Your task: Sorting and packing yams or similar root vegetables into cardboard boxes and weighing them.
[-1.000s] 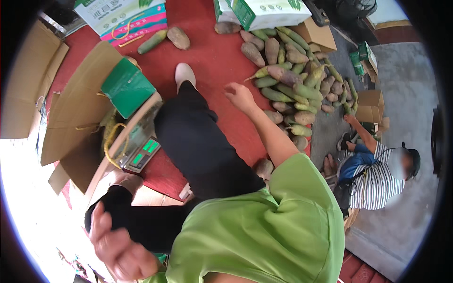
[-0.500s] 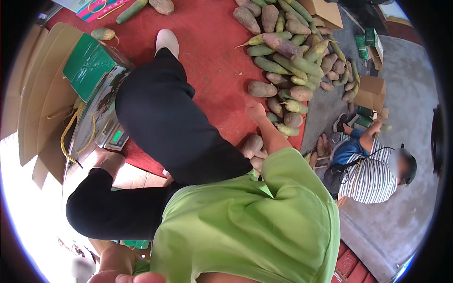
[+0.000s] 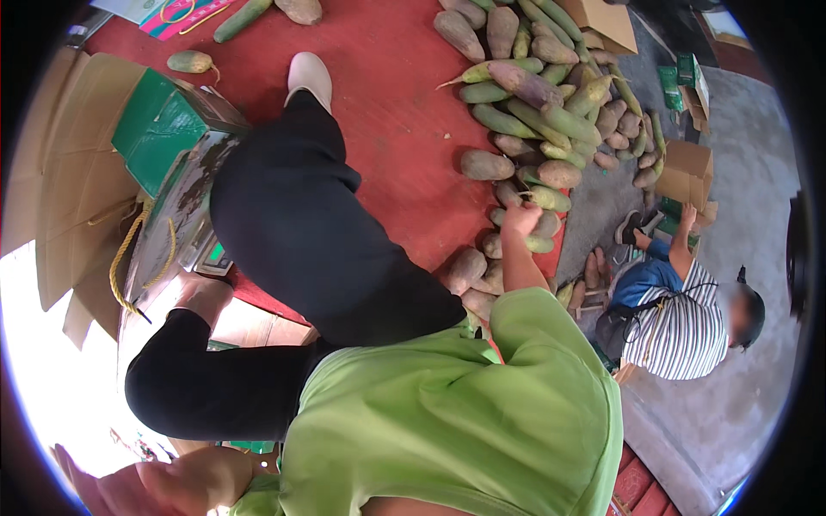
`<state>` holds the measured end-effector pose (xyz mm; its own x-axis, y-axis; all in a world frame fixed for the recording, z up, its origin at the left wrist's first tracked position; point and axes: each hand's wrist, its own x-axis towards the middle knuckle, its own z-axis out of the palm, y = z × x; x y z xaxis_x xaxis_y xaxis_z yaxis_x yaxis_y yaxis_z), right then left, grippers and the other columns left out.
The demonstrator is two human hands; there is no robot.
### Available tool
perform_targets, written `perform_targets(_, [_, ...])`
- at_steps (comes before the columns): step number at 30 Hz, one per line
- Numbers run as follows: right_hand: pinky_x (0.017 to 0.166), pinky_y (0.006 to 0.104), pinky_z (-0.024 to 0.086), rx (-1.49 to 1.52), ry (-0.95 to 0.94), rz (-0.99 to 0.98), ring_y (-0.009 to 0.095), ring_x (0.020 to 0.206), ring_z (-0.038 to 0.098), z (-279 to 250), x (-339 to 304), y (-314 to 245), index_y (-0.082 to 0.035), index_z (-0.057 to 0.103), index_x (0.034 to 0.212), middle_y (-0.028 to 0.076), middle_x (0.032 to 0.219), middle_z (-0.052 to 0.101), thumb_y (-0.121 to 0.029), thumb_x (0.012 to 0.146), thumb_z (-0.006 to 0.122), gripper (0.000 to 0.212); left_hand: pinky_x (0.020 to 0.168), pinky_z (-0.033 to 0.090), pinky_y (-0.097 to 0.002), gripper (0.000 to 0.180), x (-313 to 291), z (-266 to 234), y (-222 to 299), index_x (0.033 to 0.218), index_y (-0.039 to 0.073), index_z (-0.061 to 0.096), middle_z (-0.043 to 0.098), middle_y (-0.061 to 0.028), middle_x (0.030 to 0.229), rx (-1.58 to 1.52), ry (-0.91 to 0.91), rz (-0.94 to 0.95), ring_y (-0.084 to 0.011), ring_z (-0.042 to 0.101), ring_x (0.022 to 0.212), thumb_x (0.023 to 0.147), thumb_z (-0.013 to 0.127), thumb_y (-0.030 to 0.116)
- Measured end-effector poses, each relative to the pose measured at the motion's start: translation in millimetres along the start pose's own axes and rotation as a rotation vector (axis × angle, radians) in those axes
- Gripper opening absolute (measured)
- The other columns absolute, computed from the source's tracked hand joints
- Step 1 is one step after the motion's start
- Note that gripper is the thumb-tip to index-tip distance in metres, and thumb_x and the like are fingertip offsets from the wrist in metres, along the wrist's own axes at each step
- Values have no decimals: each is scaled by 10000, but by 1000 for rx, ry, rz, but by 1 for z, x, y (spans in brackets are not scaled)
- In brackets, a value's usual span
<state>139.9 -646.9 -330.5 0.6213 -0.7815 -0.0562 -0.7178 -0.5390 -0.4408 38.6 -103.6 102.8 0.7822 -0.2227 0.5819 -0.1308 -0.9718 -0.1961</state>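
Observation:
At the near edge of the radish pile, my right hand [image 3: 520, 219] has its fingers closed at the tail end of a pale green radish [image 3: 549, 199]. Short brown-skinned radishes [image 3: 487, 165] and greenish ones lie against each other around it. At the lower left, my left hand [image 3: 82, 482] reaches out away from my body, its stretched fingers partly blurred and washed out by bright light. Nothing shows in it. The tips of my right fingers are partly hidden among the radishes.
Beside my bent leg stand a green box [image 3: 159, 129], a shiny bag with a yellow rope handle [image 3: 129, 267] and a small scale with a lit display [image 3: 215, 254]. Cardboard flaps [image 3: 77, 163] rise at the left. At the right, a person in a striped shirt [image 3: 675, 331] sits near open cartons [image 3: 684, 168].
My right hand has moved right, from the bare red floor covering onto the radishes. My left hand has swung outward to the left from near the bottom edge.

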Motion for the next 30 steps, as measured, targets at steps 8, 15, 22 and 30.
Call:
perform_targets(8, [823,448,481,-586,-153,-543,368,936,599,-34,53,-7,-134,605,1061,188,984,629,-253,886,539,222,1064,307,-501,432,-69,44,-14,1155,-46,629,626,-163,1165,-104,-268,-492,-353,557,1141,845,673,251])
perform_targets(15, [766,443,481,-692,-97,-903,357,856,615,-37,106,38,-81,629,919,145,889,658,-235,891,504,200,1025,374,-490,280,-78,59,-25,985,34,682,658,-111,946,-178,-436,-617,-285,634,948,724,717,128])
perform_targets(22, [773,427,476,-114,-42,-429,339,874,637,-59,108,1,-56,708,982,162,965,691,-346,902,522,354,866,487,-410,250,-94,63,-26,951,41,691,631,-69,905,-257,-326,-602,-265,621,845,705,708,80])
perform_targets(30, [760,367,504,177,-67,-197,233,841,647,-105,77,-44,-30,706,1021,101,929,707,-323,959,507,359,758,494,-363,258,-98,64,-27,962,81,694,622,-25,890,-274,-308,-603,-232,614,839,706,709,104])
